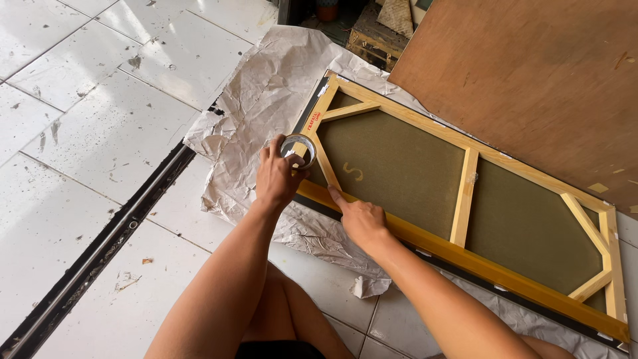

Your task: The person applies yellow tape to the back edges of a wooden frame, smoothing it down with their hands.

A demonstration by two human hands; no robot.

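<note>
A long stretched canvas lies face down on crumpled white paper, its wooden stretcher frame with corner braces facing up. My left hand grips a roll of clear tape at the frame's near left corner. My right hand rests on the frame's near bar, its index finger pressed flat against the wood just right of the roll. Both forearms reach in from the bottom of the view.
White tiled floor with dark specks lies to the left, crossed by a dark metal door track. A large brown plywood board lies at upper right. Wooden crates and clutter sit at the top.
</note>
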